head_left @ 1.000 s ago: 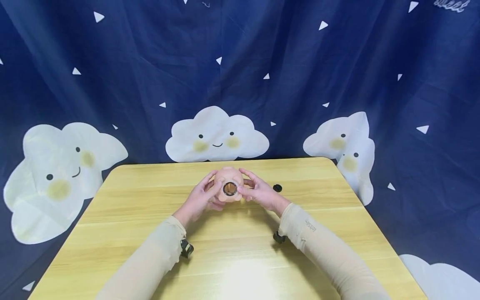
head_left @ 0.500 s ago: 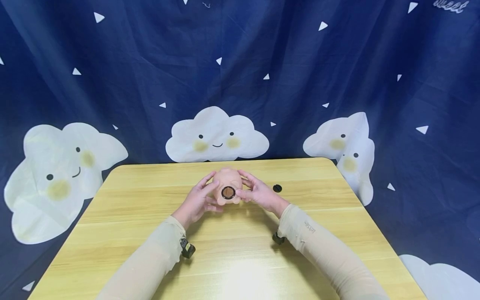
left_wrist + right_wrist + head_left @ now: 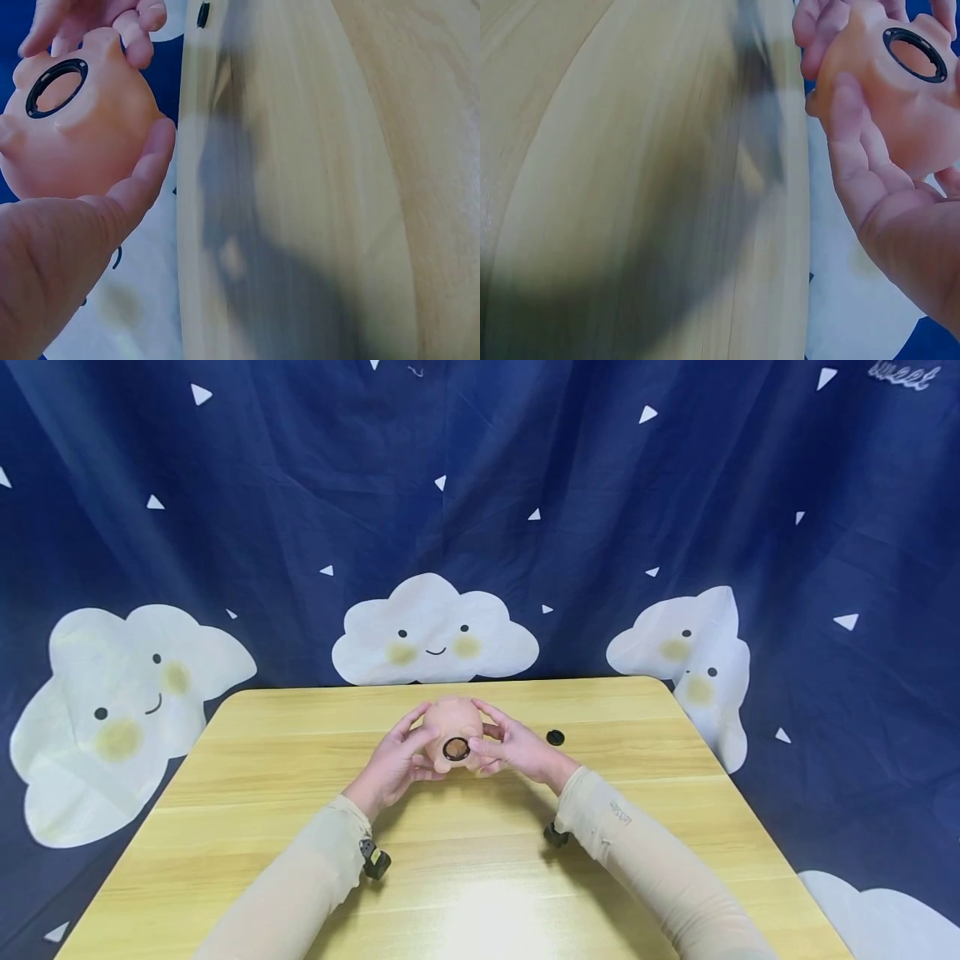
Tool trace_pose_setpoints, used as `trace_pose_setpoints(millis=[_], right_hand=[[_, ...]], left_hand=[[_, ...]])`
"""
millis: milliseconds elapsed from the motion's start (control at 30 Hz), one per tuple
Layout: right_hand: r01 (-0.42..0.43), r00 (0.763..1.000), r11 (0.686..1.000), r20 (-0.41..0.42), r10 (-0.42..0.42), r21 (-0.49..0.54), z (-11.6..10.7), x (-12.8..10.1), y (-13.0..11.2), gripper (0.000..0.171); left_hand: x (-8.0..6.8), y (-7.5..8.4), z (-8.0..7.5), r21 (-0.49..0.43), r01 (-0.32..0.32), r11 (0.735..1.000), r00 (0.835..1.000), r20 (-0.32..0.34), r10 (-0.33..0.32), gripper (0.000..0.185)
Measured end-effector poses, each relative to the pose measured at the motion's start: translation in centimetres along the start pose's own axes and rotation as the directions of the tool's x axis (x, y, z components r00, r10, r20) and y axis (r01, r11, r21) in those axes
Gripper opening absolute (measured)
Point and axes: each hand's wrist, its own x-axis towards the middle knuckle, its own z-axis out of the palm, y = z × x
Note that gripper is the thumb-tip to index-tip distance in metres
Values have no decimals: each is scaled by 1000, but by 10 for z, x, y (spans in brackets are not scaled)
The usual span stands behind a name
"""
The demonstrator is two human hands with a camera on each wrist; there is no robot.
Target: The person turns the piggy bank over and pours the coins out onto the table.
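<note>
Head view: left hand (image 3: 396, 761) and right hand (image 3: 510, 745) both grasp a peach-coloured rounded figure (image 3: 452, 725), held just above the wooden table (image 3: 480, 860), its black-ringed opening (image 3: 456, 748) facing the wearer. A black cap (image 3: 555, 737) lies near the right hand (apart from it). Judged step: turning the figure for inspection; next calls for a steady two-handed hold.

A light wooden table (image 3: 262, 827) with rounded corners stands before a dark blue curtain (image 3: 300, 485) printed with small white triangles and smiling white clouds (image 3: 435, 631), a soft glare falling on its near edge.
</note>
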Motion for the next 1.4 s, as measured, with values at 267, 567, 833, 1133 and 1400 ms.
trace_pose_setpoints(millis=[267, 567, 833, 1133, 1400], right_hand=[[-41, 999, 996, -24, 42, 76, 1, -1, -1, 71], [15, 1000, 997, -19, -14, 78, 4, -1, 3, 75], [38, 999, 998, -28, -37, 44, 8, -1, 8, 77], [59, 998, 998, -18, -59, 28, 8, 0, 8, 81], [48, 999, 998, -12, -48, 39, 8, -4, 8, 100]], left_hand=[[1, -2, -1, 22, -40, 999, 999, 14, 39, 76], [2, -3, -7, 136, -118, 984, 992, 58, 111, 78], [0, -2, -11, 192, -135, 972, 989, 86, 121, 83], [0, 1, -13, 173, -102, 980, 994, 61, 93, 98], [0, 1, -18, 213, -121, 970, 988, 116, 98, 99]])
